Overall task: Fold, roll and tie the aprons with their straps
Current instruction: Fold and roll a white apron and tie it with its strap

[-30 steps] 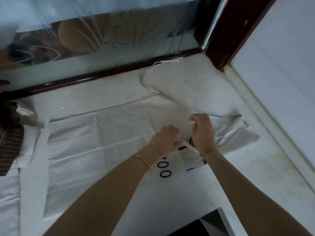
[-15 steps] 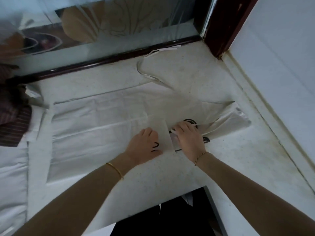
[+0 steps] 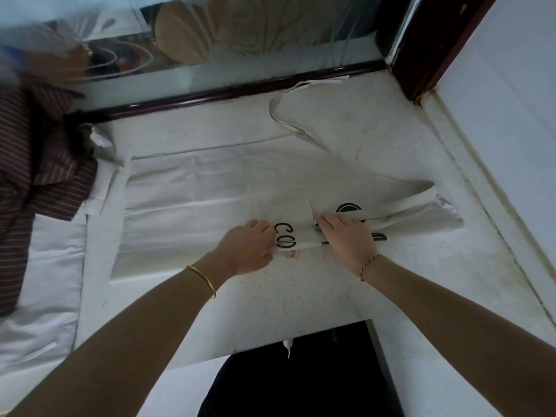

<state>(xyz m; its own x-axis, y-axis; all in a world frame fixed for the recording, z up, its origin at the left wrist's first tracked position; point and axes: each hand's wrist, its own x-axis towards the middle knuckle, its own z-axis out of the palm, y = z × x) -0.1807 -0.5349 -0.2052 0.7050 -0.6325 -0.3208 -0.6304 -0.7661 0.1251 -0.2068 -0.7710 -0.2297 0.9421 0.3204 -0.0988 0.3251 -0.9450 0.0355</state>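
Two bare hands on one white apron (image 3: pixel 195 212), spread flat across the speckled tabletop (image 3: pixel 301 296) with the bib end toward the right. Left hand (image 3: pixel 246 248) at the near edge of the folded-over bib, just beside the black printed letters (image 3: pixel 285 236), its fingers (image 3: pixel 266 236) curled and pinching that fold. Right hand (image 3: pixel 346 239) laid on the fold just right of the letters, fingers (image 3: pixel 329 222) straight, pressed together and flat against the cloth. Thin gold bangle (image 3: pixel 201 279) on the left wrist, fine chain bracelet (image 3: pixel 368 263) on the right. Beyond the hands, a long strap (image 3: pixel 288 121) looping loose over the tabletop toward the dark wooden frame (image 3: pixel 210 94) of an etched glass panel (image 3: pixel 240 34). At the left, near the apron's far end, a heap of dark striped cloth (image 3: pixel 39 176) over white folded fabric (image 3: pixel 39 281). At the bottom, dark clothing (image 3: pixel 301 380) against the tabletop's near edge.
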